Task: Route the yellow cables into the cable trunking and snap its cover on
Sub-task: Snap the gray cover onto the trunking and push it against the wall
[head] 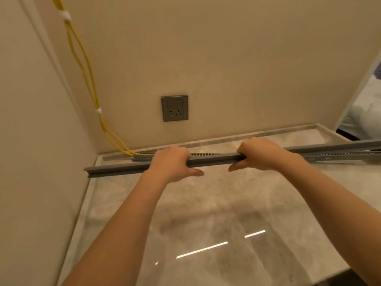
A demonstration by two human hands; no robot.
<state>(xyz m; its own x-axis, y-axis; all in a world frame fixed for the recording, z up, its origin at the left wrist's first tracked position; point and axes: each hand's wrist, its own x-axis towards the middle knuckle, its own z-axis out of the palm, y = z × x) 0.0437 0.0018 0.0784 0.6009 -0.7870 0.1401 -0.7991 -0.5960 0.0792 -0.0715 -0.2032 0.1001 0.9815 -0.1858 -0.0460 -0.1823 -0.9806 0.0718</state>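
The yellow cables (90,79) dropped from the upper left of the frame and entered the left end of the slotted grey trunking (142,158), which lay along the back edge of the countertop (206,203) at mid-frame. How far they ran inside it could not be told. The cover (214,161) was not yet snapped on. The left hand (171,162) and right hand (261,155) gripped it just in front of the trunking, fingers curled over its top, so aligning and pressing it home apparently remained.

warm dim light, countertop (206,223) glare, soft blur
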